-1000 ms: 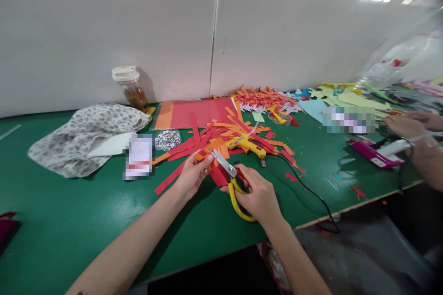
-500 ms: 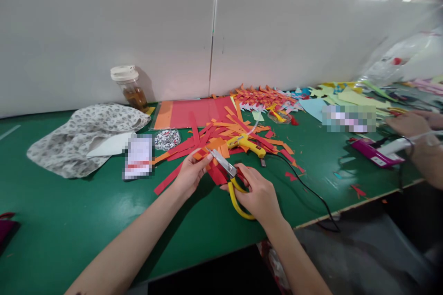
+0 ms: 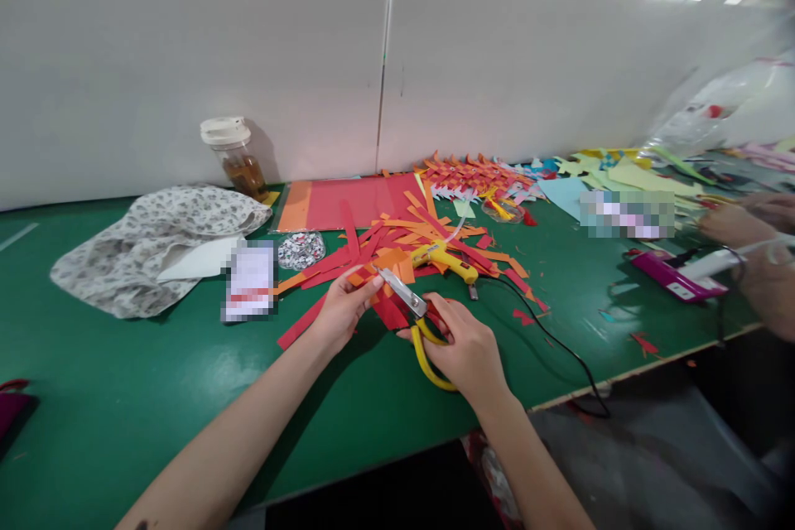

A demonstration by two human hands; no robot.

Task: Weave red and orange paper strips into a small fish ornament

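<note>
While left hand [image 3: 344, 313] pinches orange-red paper [image 3: 360, 274] and right hand [image 3: 464, 341] grips yellow-handled scissors [image 3: 415, 304], thumb [image 3: 373, 286] best kept clear of blades [image 3: 396, 285], paper taut, loose strips [image 3: 371, 247] outside cut.

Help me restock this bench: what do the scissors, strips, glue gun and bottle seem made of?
Scissors: metal blades, grey and shiny; smooth yellow handles, probably plastic.
Strips: likely paper or thin card, matte and flat.
Glue gun: probably plastic, with a smooth yellow shell.
Bottle: clear body, liquid visible through it, plastic or glass; opaque white lid, probably plastic.
</note>
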